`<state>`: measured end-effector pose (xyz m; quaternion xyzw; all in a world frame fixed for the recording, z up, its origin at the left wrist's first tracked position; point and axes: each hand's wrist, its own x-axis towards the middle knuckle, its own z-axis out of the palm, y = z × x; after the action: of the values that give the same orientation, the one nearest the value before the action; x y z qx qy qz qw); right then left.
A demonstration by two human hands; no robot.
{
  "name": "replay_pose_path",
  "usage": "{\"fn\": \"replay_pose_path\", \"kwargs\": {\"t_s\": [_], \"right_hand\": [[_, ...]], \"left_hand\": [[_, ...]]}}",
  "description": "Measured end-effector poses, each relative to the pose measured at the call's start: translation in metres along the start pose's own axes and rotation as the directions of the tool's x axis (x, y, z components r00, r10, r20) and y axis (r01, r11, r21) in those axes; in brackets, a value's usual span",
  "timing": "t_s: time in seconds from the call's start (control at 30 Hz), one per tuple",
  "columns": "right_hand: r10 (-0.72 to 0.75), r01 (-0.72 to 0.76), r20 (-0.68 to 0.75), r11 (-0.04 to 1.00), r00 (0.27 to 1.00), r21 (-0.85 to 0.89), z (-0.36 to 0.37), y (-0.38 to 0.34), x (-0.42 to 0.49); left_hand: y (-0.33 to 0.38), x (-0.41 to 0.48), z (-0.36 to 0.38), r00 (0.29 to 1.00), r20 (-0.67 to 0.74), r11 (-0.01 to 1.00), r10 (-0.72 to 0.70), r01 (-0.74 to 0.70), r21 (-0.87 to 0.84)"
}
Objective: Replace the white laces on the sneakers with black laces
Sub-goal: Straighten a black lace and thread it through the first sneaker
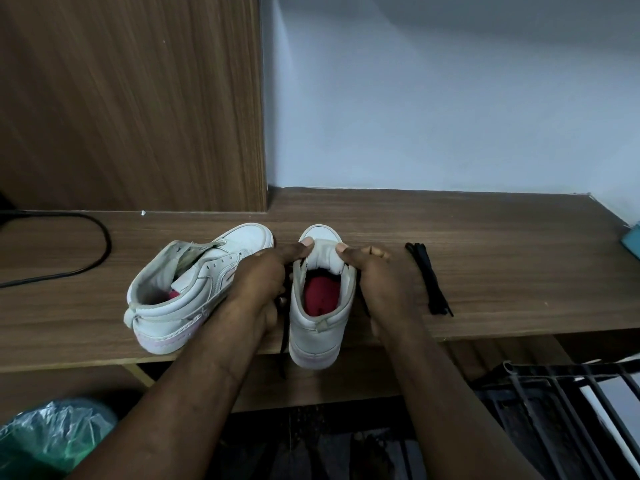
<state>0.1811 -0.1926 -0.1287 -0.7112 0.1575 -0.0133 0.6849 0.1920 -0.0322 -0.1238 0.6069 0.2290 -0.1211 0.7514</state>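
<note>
Desk (485,223) — L hand (263,275), R hand (384,282) grip rt sneaker (315,327), 1 of 2.

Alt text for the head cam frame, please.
The left hand and right hand grip an upright white sneaker on a wooden shelf, thumbs on its tongue, a black lace hanging beside it over the shelf edge. A second white sneaker lies tilted to its left; a bundled black lace lies to its right.

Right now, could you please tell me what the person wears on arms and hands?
The left hand and right hand are gloveless, no rings showing; the left arm and right arm are bare to the picture's edge, without sleeves, watch or bracelets.
</note>
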Motion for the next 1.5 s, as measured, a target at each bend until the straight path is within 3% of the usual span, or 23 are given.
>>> {"fn": "replay_pose_path", "kwargs": {"t_s": [0.17, 0.4, 0.57, 0.77, 1.07, 1.23, 1.5], "right_hand": [[0.063, -0.079, 0.133, 0.99, 0.989, 0.118, -0.003, 0.002, 0.003], [-0.062, 0.048, 0.21, 0.996, 0.976, 0.073, -0.012, 0.004, 0.0], [-0.221, 0.246, 0.119, 0.93, 0.968, -0.275, -0.019, 0.0, -0.005], [-0.268, 0.302, 0.14, 0.873, 0.953, -0.383, -0.027, -0.001, -0.01], [-0.053, 0.095, 0.246, 0.982, 0.968, -0.161, -0.033, -0.004, -0.009], [0.064, -0.045, 0.217, 0.995, 0.974, -0.092, -0.036, -0.001, -0.008], [0.089, -0.076, 0.237, 0.995, 0.967, -0.062, -0.035, -0.003, -0.01]], "left_hand": [[0.002, -0.001, -0.007, 0.99, 0.118, 0.996, -0.082, 0.078, 0.036], [0.004, -0.006, -0.012, 0.989, 0.102, 0.977, 0.107, -0.123, 0.173], [0.005, -0.011, -0.02, 0.965, 0.175, 0.93, 0.194, -0.237, 0.282], [0.006, -0.015, -0.027, 0.959, 0.215, 0.914, 0.183, -0.247, 0.321], [0.002, -0.006, -0.032, 0.965, 0.246, 0.959, 0.086, -0.148, 0.243], [-0.001, -0.005, -0.032, 0.977, 0.173, 0.872, 0.128, -0.194, 0.449], [-0.002, -0.005, -0.033, 0.981, 0.165, 0.865, 0.103, -0.171, 0.471]]}}
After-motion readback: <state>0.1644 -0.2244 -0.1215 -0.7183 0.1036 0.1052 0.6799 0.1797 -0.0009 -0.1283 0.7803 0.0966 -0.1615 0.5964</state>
